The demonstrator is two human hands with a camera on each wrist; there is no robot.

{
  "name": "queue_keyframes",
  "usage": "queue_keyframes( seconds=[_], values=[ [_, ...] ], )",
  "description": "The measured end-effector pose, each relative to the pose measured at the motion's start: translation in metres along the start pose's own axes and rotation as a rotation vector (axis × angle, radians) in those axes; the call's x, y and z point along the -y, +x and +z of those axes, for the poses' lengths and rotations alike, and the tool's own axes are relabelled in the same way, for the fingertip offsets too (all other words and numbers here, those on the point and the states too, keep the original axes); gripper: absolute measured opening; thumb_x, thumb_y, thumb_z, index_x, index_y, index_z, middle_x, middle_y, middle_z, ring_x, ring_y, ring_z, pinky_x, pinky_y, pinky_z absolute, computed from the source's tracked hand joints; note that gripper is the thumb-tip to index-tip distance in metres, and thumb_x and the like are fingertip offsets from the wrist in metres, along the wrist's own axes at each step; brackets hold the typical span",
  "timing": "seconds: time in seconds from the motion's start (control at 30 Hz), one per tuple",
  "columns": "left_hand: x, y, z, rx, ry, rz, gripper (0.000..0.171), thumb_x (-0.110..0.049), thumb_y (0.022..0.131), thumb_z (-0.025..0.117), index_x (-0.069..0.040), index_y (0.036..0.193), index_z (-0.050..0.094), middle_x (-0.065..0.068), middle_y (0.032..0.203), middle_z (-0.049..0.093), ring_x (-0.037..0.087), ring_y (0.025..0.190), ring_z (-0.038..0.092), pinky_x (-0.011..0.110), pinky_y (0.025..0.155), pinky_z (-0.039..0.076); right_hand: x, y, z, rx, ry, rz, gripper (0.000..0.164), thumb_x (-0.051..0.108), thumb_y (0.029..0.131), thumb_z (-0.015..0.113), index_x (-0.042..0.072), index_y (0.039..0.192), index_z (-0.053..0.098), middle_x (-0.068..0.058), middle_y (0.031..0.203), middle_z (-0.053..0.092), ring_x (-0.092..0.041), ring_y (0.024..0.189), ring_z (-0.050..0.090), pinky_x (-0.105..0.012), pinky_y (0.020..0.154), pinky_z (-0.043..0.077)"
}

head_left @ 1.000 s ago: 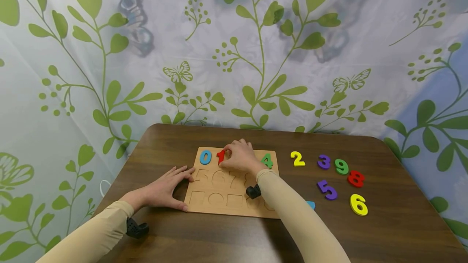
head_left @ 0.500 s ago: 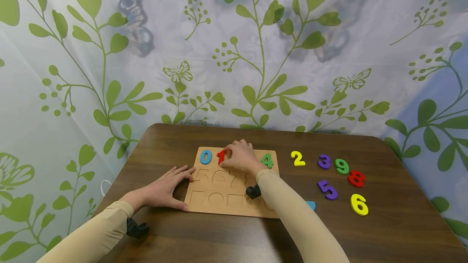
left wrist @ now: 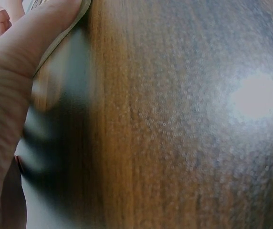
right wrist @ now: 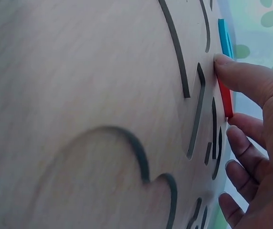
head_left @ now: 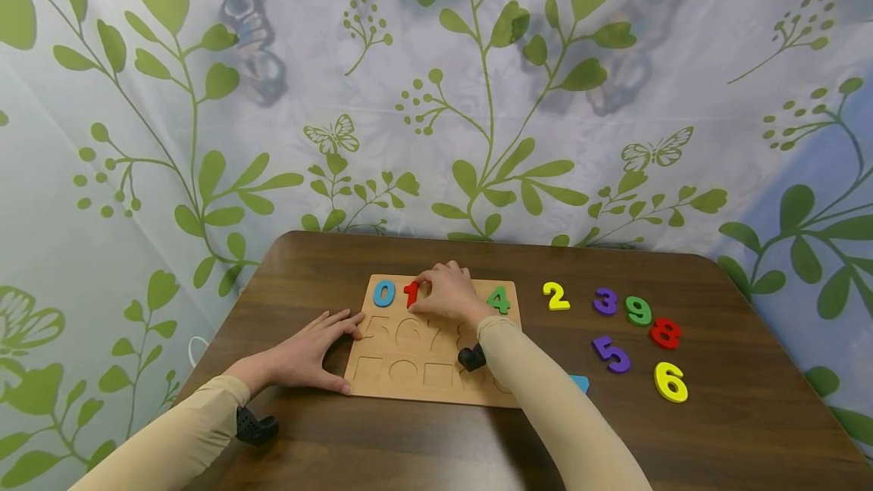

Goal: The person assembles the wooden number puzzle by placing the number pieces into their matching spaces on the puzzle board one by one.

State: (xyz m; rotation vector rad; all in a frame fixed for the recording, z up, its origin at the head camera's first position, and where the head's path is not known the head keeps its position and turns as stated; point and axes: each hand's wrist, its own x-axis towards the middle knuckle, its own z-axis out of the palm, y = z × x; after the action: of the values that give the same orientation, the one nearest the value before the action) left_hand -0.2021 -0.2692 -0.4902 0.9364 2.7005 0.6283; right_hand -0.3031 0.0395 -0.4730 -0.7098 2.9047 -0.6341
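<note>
A wooden number puzzle board (head_left: 443,398) with cut-out recesses lies on the table. My right hand (head_left: 450,292) pinches the red number 1 (head_left: 411,295) between thumb and forefinger at the board's top row. In the right wrist view, the red number 1 (right wrist: 227,103) shows edge-on, with the blue number 0 (right wrist: 224,37) beyond it. My left hand (head_left: 307,354) rests at the board's left edge, its thumb at the near corner and fingertips touching the side. A blue number 0 (head_left: 377,295) and green number 4 (head_left: 505,301) are in the top row.
Right of the board lie a yellow 2 (head_left: 558,304), purple 3 (head_left: 608,308), green 9 (head_left: 639,317), red 8 (head_left: 665,333), purple 5 (head_left: 616,361) and yellow 6 (head_left: 671,390). My right forearm partly covers a blue piece (head_left: 580,383). A patterned curtain (head_left: 436,157) hangs behind the table.
</note>
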Motion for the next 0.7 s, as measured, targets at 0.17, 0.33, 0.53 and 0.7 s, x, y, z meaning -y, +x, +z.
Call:
queue_keyframes(
  seconds=[0.17,0.33,0.53,0.7],
  values=[
    [0.000,0.000,0.001,-0.001,-0.005,-0.002,0.080,-0.072,0.075,0.077,-0.024,0.132,0.051,0.006,0.167,0.028,0.036,0.154,0.018,0.063,0.121,0.009,0.000,-0.001,0.000,-0.001,0.009,0.005,0.056,0.054,0.081,0.081,0.025,0.129,0.070,0.005,0.102,0.060,-0.022,0.106,0.043,-0.043,0.086,0.032],
    [0.001,0.001,0.002,-0.001,-0.006,-0.002,0.079,-0.073,0.075,0.077,-0.025,0.132,0.051,0.006,0.167,0.028,0.036,0.154,0.018,0.063,0.121,0.009,-0.003,-0.005,-0.004,-0.005,0.042,-0.011,0.057,0.052,0.082,0.081,0.023,0.130,0.070,0.003,0.102,0.060,-0.022,0.105,0.042,-0.043,0.087,0.031],
    [0.000,0.000,0.002,-0.006,0.000,0.006,0.079,-0.073,0.075,0.076,-0.024,0.132,0.051,0.006,0.167,0.028,0.037,0.154,0.019,0.063,0.121,0.010,-0.012,-0.015,-0.028,-0.025,0.078,-0.058,0.050,0.043,0.088,0.080,0.021,0.131,0.069,-0.002,0.111,0.063,-0.024,0.110,0.045,-0.050,0.099,0.034],
    [-0.001,0.000,0.002,-0.012,0.006,0.005,0.080,-0.074,0.074,0.077,-0.024,0.132,0.052,0.006,0.166,0.028,0.038,0.153,0.019,0.064,0.121,0.011,-0.022,-0.025,-0.057,-0.053,0.069,-0.081,0.043,0.037,0.091,0.078,0.023,0.130,0.069,-0.004,0.115,0.066,-0.025,0.113,0.047,-0.053,0.104,0.036]
  ],
)
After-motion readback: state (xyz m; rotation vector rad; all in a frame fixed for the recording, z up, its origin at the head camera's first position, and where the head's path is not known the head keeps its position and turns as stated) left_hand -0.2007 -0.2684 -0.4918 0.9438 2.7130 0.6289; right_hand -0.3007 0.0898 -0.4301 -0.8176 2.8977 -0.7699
